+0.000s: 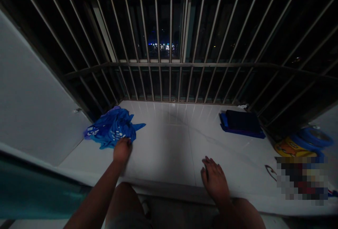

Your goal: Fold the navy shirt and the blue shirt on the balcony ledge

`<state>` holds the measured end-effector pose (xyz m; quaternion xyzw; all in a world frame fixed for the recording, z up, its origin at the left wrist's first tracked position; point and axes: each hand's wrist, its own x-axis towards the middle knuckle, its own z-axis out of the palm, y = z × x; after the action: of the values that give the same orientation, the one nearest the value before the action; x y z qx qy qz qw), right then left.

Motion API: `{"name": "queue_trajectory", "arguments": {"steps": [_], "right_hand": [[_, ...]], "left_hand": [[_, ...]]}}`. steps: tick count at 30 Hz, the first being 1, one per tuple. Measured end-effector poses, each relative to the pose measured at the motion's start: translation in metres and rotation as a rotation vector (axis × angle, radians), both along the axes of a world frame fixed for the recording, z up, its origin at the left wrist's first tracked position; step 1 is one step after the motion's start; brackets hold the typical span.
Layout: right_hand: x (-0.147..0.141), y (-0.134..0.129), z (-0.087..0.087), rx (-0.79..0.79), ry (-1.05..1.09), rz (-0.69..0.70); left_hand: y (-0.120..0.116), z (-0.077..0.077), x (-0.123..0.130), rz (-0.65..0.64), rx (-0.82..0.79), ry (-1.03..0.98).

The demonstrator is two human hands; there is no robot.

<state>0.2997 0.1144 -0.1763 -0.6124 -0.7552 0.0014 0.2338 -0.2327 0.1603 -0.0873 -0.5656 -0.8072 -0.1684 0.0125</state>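
Observation:
At the left of the white tiled ledge lies a crumpled blue plastic bag with white print. My left hand is at its lower right edge, fingers curled in on the blue material. Over the ledge's front part is my right hand, palm down, with fingers apart and nothing in it. A folded dark blue cloth lies farther back on the right, away from both hands.
Metal window bars enclose the back and sides. On the right stand a yellow and blue container and a blurred-out item. A teal cloth hangs at the lower left. My knees are against the ledge's front.

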Motion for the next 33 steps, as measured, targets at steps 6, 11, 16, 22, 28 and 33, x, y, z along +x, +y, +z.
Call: {"name": "queue_trajectory", "arguments": {"steps": [6,11,16,22,28,33], "right_hand": [[0.001,0.000,-0.004,0.017,-0.017,0.011],[0.001,0.002,0.002,-0.042,0.039,0.014],[-0.021,0.000,0.013,-0.139,0.156,0.016],[-0.077,-0.012,0.038,-0.313,0.032,-0.016],[-0.085,-0.009,0.074,-0.586,0.100,0.070],[-0.073,-0.022,0.107,-0.674,0.402,0.273]], "left_hand": [[-0.048,-0.043,0.122,-0.400,0.167,-0.226],[-0.102,-0.053,0.196,-0.765,0.089,-0.469],[-0.132,-0.037,0.215,-0.892,-0.083,-0.741],[-0.129,-0.043,0.194,-0.466,0.038,-0.706],[-0.121,-0.048,0.201,-0.516,-0.089,-0.431],[-0.108,-0.020,0.214,-0.561,-0.411,-0.380]]}}
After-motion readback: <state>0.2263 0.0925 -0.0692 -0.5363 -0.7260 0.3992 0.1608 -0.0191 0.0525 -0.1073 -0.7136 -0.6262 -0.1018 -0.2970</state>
